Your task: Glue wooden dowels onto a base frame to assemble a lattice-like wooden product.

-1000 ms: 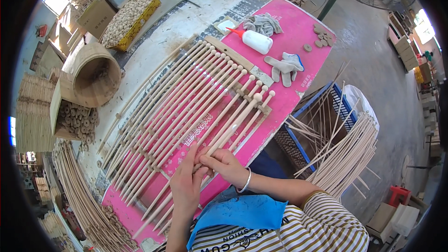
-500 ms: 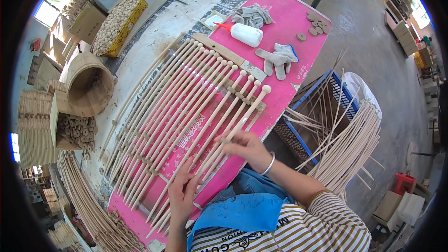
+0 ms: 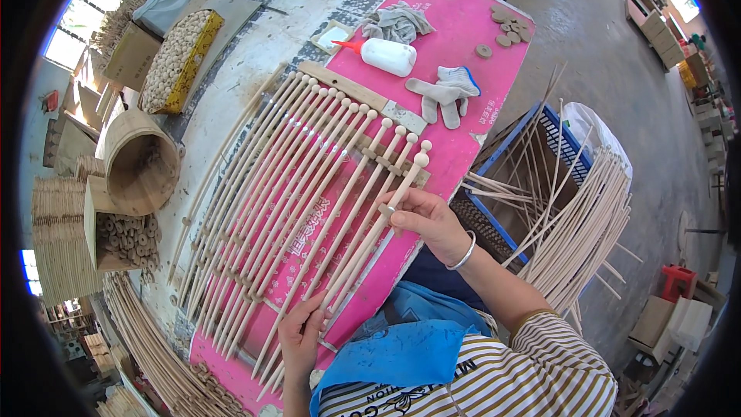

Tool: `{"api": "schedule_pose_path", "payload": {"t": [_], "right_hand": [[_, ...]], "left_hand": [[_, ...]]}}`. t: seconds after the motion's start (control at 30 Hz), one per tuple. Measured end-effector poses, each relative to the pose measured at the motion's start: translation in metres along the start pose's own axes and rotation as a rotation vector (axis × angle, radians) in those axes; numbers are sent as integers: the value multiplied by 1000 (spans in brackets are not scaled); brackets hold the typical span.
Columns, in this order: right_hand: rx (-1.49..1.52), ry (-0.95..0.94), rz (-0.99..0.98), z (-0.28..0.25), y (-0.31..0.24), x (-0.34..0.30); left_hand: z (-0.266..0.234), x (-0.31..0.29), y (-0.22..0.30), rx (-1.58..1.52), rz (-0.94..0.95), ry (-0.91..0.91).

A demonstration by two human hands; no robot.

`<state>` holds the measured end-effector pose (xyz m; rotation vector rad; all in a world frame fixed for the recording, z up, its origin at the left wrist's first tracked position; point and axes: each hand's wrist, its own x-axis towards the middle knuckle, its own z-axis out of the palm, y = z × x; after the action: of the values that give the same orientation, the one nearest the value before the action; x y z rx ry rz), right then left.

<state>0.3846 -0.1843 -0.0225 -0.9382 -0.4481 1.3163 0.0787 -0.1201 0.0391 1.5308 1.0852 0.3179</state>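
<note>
My right hand (image 3: 428, 222) pinches a small wooden ring (image 3: 386, 210) on the nearest wooden rod (image 3: 361, 253), some way below its ball-shaped end (image 3: 421, 160). Lower down, the fingers of my left hand (image 3: 299, 333) are closed on the same rod. This rod slants across the near edge of a row of similar ball-ended rods (image 3: 297, 193). Small wooden pieces cross the row near its upper right and lower left. The rod's lower tip is hard to separate from its neighbours.
Beyond the row lie a white squeeze bottle (image 3: 388, 57), gloves (image 3: 446, 95) and loose wooden discs (image 3: 505, 27). A blue crate (image 3: 494, 224) with rods stands at right. To the left are a round container (image 3: 143, 150), a box of rings (image 3: 123, 235) and a yellow-sided box of balls (image 3: 189, 62).
My right hand has moved up the rod toward its ball end, with the ring between its fingers. My left hand stays low on the rod. The whole view has shifted slightly.
</note>
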Motion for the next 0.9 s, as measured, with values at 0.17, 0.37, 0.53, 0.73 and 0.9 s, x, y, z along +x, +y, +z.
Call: {"api": "schedule_pose_path", "payload": {"t": [0.17,0.37,0.53,0.73,0.9], "right_hand": [[-115,93,29,-5,0,-4],[-44,65,32,-7,-1,-5],[-195,135,71,-13,3,-6],[-86,104,66,-9,-5,-4],[-304,246,-101,-16,9,8]], "left_hand": [[5,1,-3,53,39,8],[7,2,-3,87,50,34],[10,4,-9,117,91,48],[10,7,-10,137,83,64],[18,20,-1,301,254,101]]}}
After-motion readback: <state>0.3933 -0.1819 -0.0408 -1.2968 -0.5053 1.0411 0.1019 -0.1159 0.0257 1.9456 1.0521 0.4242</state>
